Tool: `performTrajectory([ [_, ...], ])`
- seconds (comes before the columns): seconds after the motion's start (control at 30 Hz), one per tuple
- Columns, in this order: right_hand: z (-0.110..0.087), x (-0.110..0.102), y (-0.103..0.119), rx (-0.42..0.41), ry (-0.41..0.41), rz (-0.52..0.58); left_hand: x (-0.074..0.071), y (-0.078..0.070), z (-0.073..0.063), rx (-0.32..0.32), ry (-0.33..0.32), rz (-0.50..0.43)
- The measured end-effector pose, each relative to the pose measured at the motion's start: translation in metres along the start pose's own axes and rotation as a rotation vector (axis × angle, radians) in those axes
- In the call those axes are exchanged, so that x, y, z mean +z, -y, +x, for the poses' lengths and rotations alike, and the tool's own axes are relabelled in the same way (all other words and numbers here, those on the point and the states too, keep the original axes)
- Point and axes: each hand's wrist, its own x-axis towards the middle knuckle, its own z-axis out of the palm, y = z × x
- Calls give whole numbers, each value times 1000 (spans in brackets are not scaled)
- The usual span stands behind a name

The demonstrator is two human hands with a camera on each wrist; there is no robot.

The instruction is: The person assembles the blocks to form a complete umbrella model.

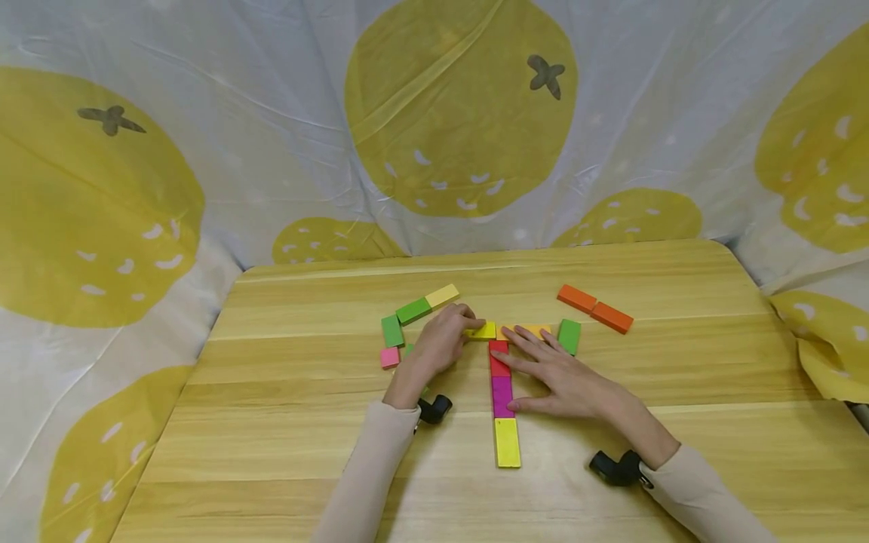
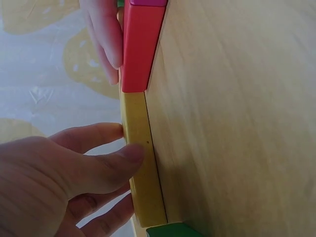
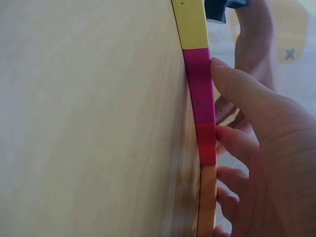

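My left hand (image 1: 437, 343) pinches a yellow block (image 2: 150, 200) lying flat on the table, thumb on its upper face and fingers along its far side. The block's end meets a red block (image 1: 500, 367). In line with the yellow one, to its right, lies orange block (image 3: 208, 197). A magenta block (image 1: 502, 396) and a second yellow block (image 1: 507, 443) continue from the red one toward me, forming a T. Spread out, my right hand (image 1: 570, 381) rests along the orange, red and magenta blocks, its thumb at the magenta one's side.
Left of the T, a green block (image 1: 413, 311), a pale yellow block (image 1: 443, 296), another green block (image 1: 392, 331) and a pink block (image 1: 390, 357) form a bent row. To the right lie a green block (image 1: 569, 336) and two orange-red blocks (image 1: 612, 317). A patterned cloth (image 1: 271, 151) hangs behind the table.
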Motion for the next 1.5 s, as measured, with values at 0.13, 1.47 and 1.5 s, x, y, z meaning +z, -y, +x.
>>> performTrajectory([
  [0.13, 0, 0, 0, 0, 6, -9, 0, 0, -2, -8, 14, -3],
  [1.47, -10, -34, -22, 91, -109, 85, 16, -27, -35, 195, 172, 63],
  [1.5, -11, -38, -27, 102, -133, 90, 17, -29, -35, 201, 172, 70],
])
